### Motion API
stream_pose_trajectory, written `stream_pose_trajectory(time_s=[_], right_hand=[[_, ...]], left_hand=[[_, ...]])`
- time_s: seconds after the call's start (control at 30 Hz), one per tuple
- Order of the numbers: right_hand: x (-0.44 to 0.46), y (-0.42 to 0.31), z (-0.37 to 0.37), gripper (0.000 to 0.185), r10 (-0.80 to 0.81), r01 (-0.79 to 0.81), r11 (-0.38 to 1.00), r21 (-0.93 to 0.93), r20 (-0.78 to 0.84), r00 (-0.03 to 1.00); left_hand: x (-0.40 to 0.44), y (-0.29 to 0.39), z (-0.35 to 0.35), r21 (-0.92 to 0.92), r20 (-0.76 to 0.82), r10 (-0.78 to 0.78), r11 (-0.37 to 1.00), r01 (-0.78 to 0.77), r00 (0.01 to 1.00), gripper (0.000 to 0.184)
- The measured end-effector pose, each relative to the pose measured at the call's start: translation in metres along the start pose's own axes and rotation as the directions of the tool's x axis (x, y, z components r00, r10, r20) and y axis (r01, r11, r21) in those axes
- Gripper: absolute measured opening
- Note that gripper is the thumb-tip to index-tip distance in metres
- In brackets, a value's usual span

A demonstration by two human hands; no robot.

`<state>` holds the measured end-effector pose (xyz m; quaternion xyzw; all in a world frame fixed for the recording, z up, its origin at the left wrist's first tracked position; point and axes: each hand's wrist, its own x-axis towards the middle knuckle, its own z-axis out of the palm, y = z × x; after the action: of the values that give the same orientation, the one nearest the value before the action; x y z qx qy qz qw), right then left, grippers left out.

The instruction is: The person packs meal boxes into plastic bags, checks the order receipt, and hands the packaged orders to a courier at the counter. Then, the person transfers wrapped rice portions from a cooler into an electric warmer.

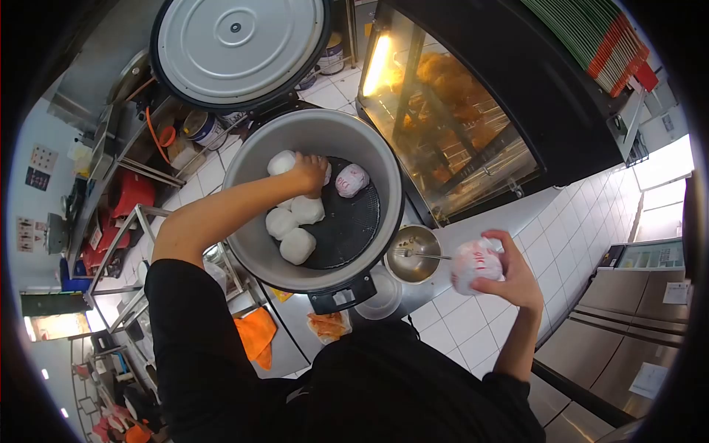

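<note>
My left hand (313,175) reaches down into a large round warmer pot (244,173), its fingers curled over a white wrapped rice packet (327,176) that they mostly hide. Around it on the dark perforated base lie several more round white packets (298,246). One packet with red print (351,180) rests apart, on the right side of the pot. Outside the pot, at the right, my right hand (516,275) grips another rice packet (475,266) with red lettering, thumb below and fingers above. The pot's grey lid (236,44) stands raised at the back.
A metal bowl (413,273) with a fork (421,255) sits right of the pot, beside a clear plastic lid (378,294). A lit glass food cabinet (450,125) stands close at the right. An orange cloth (256,336) and a bag of orange food (328,325) lie in front.
</note>
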<state>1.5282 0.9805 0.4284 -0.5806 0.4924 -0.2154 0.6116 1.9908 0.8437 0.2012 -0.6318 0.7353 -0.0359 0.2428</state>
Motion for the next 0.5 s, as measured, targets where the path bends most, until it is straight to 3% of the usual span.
stream_pose_trajectory(time_s=[0.03,0.07,0.13,0.23,0.33,0.43,0.5], right_hand=[[-0.007,0.034,-0.019,0.074,0.009,-0.007,0.999,0.046,-0.044,0.999],[-0.008,0.078,-0.037,0.074,0.017,-0.009,0.996,0.091,-0.089,0.996],[-0.010,0.191,-0.084,0.067,0.394,-0.333,0.853,0.401,-0.076,0.916],[0.002,0.278,-0.087,0.058,0.525,-0.279,0.781,0.559,-0.347,0.777],[0.030,0.306,-0.072,0.055,0.500,-0.057,0.611,0.789,-0.330,0.800],[0.062,0.305,-0.064,0.053,0.383,-0.085,0.813,0.576,-0.420,0.822],[0.088,0.316,-0.063,0.053,0.373,-0.190,0.903,0.387,-0.483,0.792]], left_hand=[[0.002,0.005,0.012,0.035,-0.058,-0.050,0.998,0.052,0.997,0.089],[-0.012,-0.001,-0.022,-0.031,0.009,0.017,0.999,-0.016,1.000,0.084],[-0.014,0.004,-0.055,-0.184,0.164,0.017,0.983,0.014,0.986,0.082],[-0.004,0.014,-0.054,-0.227,0.304,0.067,0.974,0.004,0.950,0.089],[-0.007,0.019,-0.061,-0.187,0.341,0.079,0.982,-0.015,0.937,0.100],[-0.010,0.018,-0.059,-0.277,0.351,0.109,0.961,-0.008,0.930,0.107],[-0.011,0.014,-0.060,-0.317,0.315,0.096,0.948,0.009,0.944,0.108]])
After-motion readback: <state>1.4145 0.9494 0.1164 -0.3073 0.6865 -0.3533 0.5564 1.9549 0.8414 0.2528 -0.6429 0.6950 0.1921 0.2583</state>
